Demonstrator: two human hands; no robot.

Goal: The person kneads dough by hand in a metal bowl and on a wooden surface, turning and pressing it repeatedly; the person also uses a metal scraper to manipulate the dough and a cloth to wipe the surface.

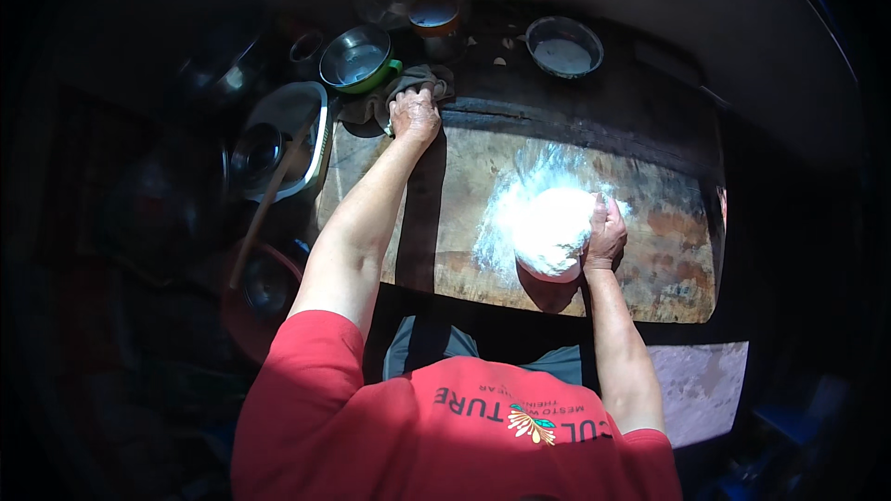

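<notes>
On the worn wooden board [464, 246] lies a rounded white, flour-dusted mass [554, 234] that looks like dough. Sunlight bleaches its surface, so its exact form is hard to read. My right hand [605, 236] grips its right side, fingers pointing away from me. Loose flour [548, 162] spreads over the board beyond and to the left of it. At the board's far left edge, my left hand [416, 115] is closed on a crumpled grey-brown cloth [434, 80]. Part of the cloth is hidden under that hand.
Beyond the cloth stand a metal bowl with a green outside [357, 57] and a jar-like container [436, 19]. Another bowl [564, 44] with pale contents sits past the board. At left are a white-rimmed tub [318, 148], a long wooden stick [269, 195] and a reddish basin [243, 301].
</notes>
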